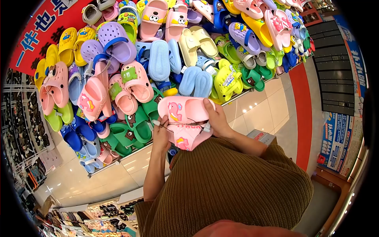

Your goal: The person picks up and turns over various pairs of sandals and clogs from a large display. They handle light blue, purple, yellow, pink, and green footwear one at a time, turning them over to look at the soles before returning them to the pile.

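Both hands hold a pair of pink children's slippers (193, 106) in front of my body. Each slipper carries a raised pink cartoon figure with a yellow part, and a thin dark tie with pale tags runs between the two. My left hand (159, 135) grips the pair's left side, fingers closed at the edge. On the other side my right hand (218, 119) is closed round the right end, its thumb on the upper slipper. Just beyond the pair lie light blue slippers (195, 81) on the heaped display.
A display heaped with colourful clogs and slippers (138, 83) fills the space ahead. A red sign (35, 37) stands at its far left. Shelves and racks of shoes (114, 211) are at the lower left. Blue posters (335, 144) and a red floor stripe (302, 114) are at the right.
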A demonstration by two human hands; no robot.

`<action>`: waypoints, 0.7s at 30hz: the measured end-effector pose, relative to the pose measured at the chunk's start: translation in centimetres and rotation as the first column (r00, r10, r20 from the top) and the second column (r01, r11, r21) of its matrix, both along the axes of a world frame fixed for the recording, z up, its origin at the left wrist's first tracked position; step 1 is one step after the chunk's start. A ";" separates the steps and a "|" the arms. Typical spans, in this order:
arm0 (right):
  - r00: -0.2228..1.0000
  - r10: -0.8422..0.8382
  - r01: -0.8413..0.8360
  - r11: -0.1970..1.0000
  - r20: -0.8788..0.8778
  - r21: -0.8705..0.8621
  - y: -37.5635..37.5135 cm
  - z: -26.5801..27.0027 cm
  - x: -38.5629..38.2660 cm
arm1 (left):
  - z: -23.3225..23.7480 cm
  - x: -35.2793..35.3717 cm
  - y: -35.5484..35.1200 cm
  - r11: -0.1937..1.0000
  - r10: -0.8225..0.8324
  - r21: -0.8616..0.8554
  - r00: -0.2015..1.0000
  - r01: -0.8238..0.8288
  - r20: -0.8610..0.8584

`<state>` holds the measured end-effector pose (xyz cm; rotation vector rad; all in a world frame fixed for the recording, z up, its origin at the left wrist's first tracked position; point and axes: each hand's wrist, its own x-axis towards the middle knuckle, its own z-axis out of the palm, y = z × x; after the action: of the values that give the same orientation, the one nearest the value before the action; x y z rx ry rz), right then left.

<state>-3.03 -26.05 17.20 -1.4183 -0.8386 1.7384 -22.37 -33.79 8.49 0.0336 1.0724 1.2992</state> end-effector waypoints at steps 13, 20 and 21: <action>0.826 0.036 -0.342 0.825 0.562 0.449 1.7 -0.2 1.5 | 3.0 -1.6 4.3 0.971 -0.022 0.217 0.939 0.103 -0.344; 0.596 0.154 -0.779 0.348 0.788 0.522 3.1 4.1 2.1 | 4.7 -0.3 9.1 0.919 -0.203 0.221 0.872 0.326 -0.445; 0.598 0.119 -0.757 0.409 0.792 0.510 3.4 4.1 1.9 | 4.6 0.0 9.7 0.916 -0.219 0.218 0.875 0.336 -0.432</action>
<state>-1.11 -22.67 21.29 -1.0822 -2.3283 0.7732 -22.37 -24.05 13.11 0.6811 1.1603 1.1949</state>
